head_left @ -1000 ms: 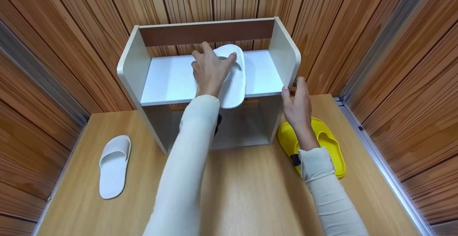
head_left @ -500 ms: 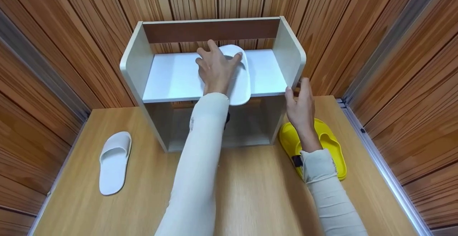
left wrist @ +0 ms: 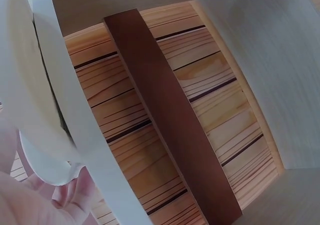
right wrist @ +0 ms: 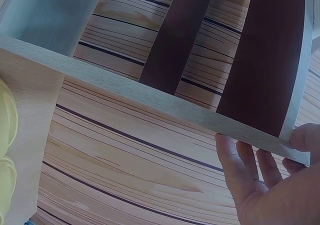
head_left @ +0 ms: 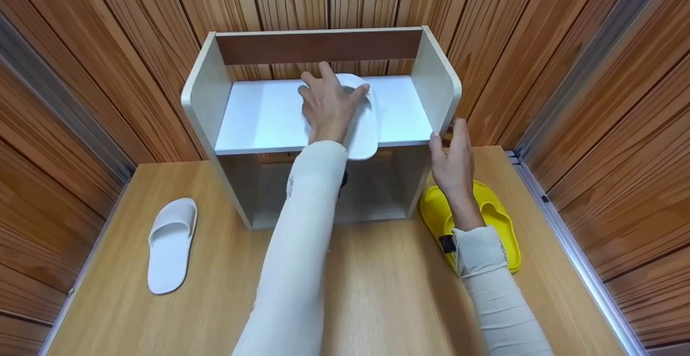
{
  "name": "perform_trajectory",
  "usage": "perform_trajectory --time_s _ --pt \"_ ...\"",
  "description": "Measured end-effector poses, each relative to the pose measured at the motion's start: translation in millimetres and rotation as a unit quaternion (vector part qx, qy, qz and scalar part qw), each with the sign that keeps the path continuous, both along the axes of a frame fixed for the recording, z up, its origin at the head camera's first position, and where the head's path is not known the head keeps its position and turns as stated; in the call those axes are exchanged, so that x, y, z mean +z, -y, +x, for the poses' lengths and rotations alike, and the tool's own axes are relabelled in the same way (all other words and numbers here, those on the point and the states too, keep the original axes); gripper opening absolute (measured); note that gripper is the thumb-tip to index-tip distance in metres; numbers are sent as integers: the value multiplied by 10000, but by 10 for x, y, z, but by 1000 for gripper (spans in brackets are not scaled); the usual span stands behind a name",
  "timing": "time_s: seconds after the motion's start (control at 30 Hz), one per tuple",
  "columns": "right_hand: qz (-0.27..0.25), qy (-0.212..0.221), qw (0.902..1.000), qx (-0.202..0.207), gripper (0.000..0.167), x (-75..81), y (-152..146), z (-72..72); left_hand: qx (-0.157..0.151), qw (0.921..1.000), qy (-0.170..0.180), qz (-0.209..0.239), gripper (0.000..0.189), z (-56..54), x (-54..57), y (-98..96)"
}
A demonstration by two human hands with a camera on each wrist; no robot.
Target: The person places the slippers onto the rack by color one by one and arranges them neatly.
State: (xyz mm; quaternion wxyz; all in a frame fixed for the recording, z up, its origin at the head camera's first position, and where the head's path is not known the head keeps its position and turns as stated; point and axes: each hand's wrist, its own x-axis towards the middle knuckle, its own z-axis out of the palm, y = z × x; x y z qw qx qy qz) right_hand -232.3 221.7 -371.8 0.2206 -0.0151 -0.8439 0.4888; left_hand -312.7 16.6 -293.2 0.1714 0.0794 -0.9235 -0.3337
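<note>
A white slipper (head_left: 364,136) lies on the upper board of a small two-tier shoe rack (head_left: 264,116), its near end jutting past the front edge. My left hand (head_left: 330,105) grips it from above, thumb on the right side. In the left wrist view the slipper (left wrist: 30,70) shows beside the board's edge, with fingers curled under its strap end. My right hand (head_left: 454,170) holds the rack's right side panel at board height. The right wrist view shows the thumb on one face and the other fingers (right wrist: 232,160) on the opposite face.
Another white slipper (head_left: 171,248) lies on the wooden floor (head_left: 372,286) left of the rack. Yellow slippers (head_left: 498,226) are at the right, partly behind the right forearm. Wood-panelled walls (head_left: 609,156) enclose the rack at the back and sides.
The far end of the white slipper has lowered slightly toward the upper board, with the left hand still on it. The right hand keeps its place on the side panel.
</note>
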Motion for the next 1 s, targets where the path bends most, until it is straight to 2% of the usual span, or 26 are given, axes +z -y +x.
perform_trajectory --time_s 0.37,0.57,0.77,0.87,1.0 --pt "-58 207 9997 -115 46 72 24 -19 -198 9998 42 68 79 -2 19 87" --pt "1 305 9993 -206 50 72 14 -43 -459 9980 56 428 74 53 25 187" --pt "-179 253 9995 -83 53 28 9 -83 -762 9959 152 457 70 121 1 306" --pt "-147 128 9997 -142 51 0 33 -83 -889 9955 116 322 68 152 -36 388" --pt "-87 -51 9996 -262 46 -18 71 -80 -1000 9949 10 -135 66 211 -87 510"
